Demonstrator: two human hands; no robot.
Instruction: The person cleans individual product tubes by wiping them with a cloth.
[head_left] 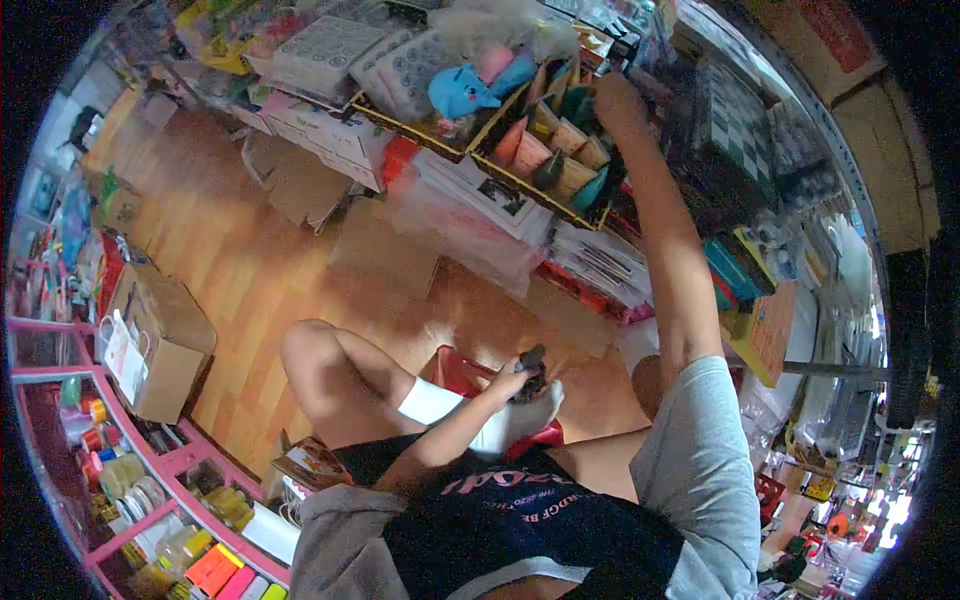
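Note:
My left hand (511, 386), low over my lap, is closed around a small dark bundle (531, 370) whose kind I cannot make out. My right hand (621, 106) reaches far forward, over the right edge of a dark-rimmed basket (535, 191). Its fingers look curled, and whatever they grip is hidden. Pouch-like pieces stand upright in rows inside that basket: a tan one (572, 181), a pink one (531, 153) and a teal one (590, 189) among them. To its left, a second basket (413, 124) holds a blue item with a face (462, 92).
Flattened cardboard (385, 245) lies on the wooden floor (240, 260). A cardboard box (165, 340) stands at left beside a pink-framed display case (180, 458). White boxes (335, 145) sit under the baskets. A red stool (455, 370) shows by my legs. Packed shelves line the right.

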